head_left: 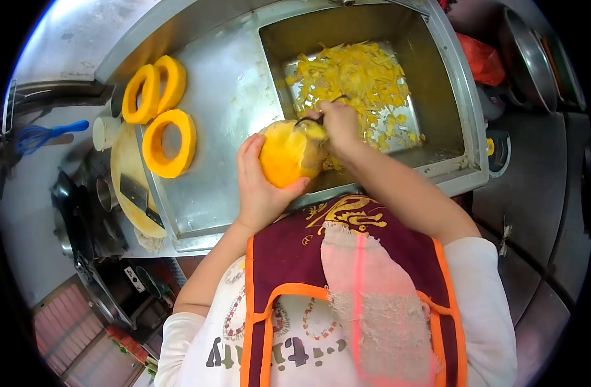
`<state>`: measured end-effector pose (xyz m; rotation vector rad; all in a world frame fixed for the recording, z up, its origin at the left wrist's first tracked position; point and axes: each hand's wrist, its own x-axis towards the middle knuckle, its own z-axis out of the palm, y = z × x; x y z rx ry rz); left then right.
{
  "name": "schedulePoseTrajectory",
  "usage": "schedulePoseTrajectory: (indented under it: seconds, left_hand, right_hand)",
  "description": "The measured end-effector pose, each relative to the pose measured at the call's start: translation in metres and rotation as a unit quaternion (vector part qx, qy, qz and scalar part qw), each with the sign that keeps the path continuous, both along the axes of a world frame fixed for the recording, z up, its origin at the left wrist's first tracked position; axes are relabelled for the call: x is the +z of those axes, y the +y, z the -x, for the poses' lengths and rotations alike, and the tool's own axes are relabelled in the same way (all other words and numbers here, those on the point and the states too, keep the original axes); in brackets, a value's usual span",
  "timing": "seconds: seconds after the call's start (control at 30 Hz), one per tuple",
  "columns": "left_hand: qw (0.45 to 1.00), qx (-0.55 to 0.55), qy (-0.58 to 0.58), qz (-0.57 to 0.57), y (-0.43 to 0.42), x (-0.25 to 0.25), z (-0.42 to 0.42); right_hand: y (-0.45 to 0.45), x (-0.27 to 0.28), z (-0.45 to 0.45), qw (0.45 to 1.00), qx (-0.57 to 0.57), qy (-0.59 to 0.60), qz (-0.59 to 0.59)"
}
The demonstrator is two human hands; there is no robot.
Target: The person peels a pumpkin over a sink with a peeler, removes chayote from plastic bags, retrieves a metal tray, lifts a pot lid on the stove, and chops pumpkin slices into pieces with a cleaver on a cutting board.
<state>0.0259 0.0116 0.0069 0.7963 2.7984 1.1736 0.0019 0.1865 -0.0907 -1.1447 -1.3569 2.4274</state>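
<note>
1. Holding a fat, round pumpkin piece point(284, 162), the left hand point(260, 187) curls snugly around its side. The pumpkin piece is smooth and bright orange on one part, and dull tan where skin covers it.
2. The right hand point(340, 126) has its fingers wrapped around a dark, curved tool point(303, 120) — the thin, bent end is at the top of the pumpkin piece.
3. The pumpkin piece sits between the two hands, with the left hand on its left and near side and the right hand at its upper right. It is in front of the apron point(279, 248), by the near edge of the sink point(437, 77).
4. The sink is metal, with a messy heap of thin yellow strips point(353, 71) on its bottom.
5. Three thick orange rings point(188, 138) are on the shiny metal bench point(218, 84) — each has a big hole.
6. Left of them, a knife point(134, 192) with a flat, dark blade lies on a round, pale board point(125, 158).
7. The apron is dark red cloth with orange edges. A pink and grey rag point(389, 303), rough and frayed, lies over it.
</note>
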Motion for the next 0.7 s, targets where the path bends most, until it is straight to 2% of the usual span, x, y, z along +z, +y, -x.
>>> schedulePoseTrajectory:
  seconds: [0.03, 0.07, 0.1, 0.13, 0.17, 0.2, 0.27, 0.3, 0.37, 0.47, 0.53, 0.6, 0.63, 0.7]
  left_hand:
    - [1.0, 0.005, 0.008, 0.001, 0.001, 0.001, 0.0]
    - [1.0, 0.007, 0.007, 0.0, 0.001, 0.001, -0.002]
    - [1.0, 0.008, 0.007, 0.0, 0.001, 0.002, -0.002]
    - [1.0, 0.013, 0.005, 0.0, 0.001, 0.002, -0.003]
    - [1.0, 0.022, 0.01, 0.0, 0.0, 0.001, -0.005]
    - [0.999, 0.03, 0.015, -0.002, 0.002, 0.0, -0.006]
    - [0.999, 0.04, 0.024, -0.009, 0.007, -0.002, -0.008]
    - [0.999, 0.043, 0.028, -0.012, 0.009, -0.002, -0.008]
    - [0.998, 0.048, 0.031, -0.011, 0.01, -0.002, -0.008]
    - [0.999, 0.051, 0.019, 0.001, 0.007, -0.002, -0.011]
    - [0.999, 0.048, 0.007, 0.001, 0.007, 0.0, -0.008]
    - [0.999, 0.045, 0.004, 0.003, 0.007, 0.0, -0.006]
    - [0.999, 0.046, -0.002, 0.004, 0.006, -0.002, -0.007]
    - [0.999, 0.04, 0.012, 0.007, 0.007, -0.002, -0.005]
  right_hand:
    - [0.013, -0.013, 0.0, 0.981, -0.036, -0.089, -0.167]
    - [0.025, -0.018, -0.002, 0.926, -0.072, -0.175, -0.327]
    - [0.031, -0.012, 0.0, 0.969, -0.096, -0.142, -0.179]
    - [0.036, -0.002, 0.002, 0.987, -0.112, -0.108, -0.026]
    - [0.035, 0.003, 0.0, 0.981, -0.124, -0.078, 0.13]
    - [0.032, 0.002, 0.0, 0.989, -0.033, -0.082, 0.12]
    - [-0.005, 0.064, -0.011, 0.999, 0.018, 0.011, 0.048]
    - [-0.018, 0.064, -0.013, 0.998, 0.041, 0.021, -0.045]
    - [-0.022, 0.049, -0.011, 0.998, 0.012, 0.018, -0.064]
    - [0.01, 0.01, 0.004, 0.989, -0.009, -0.057, -0.135]
    - [0.044, -0.051, -0.004, 0.96, -0.011, -0.136, -0.243]
    - [0.039, -0.021, -0.003, 0.991, -0.086, -0.101, 0.01]
    - [0.03, -0.002, -0.005, 0.979, -0.12, -0.086, 0.137]
    - [0.003, 0.033, -0.002, 0.994, -0.068, -0.012, 0.085]
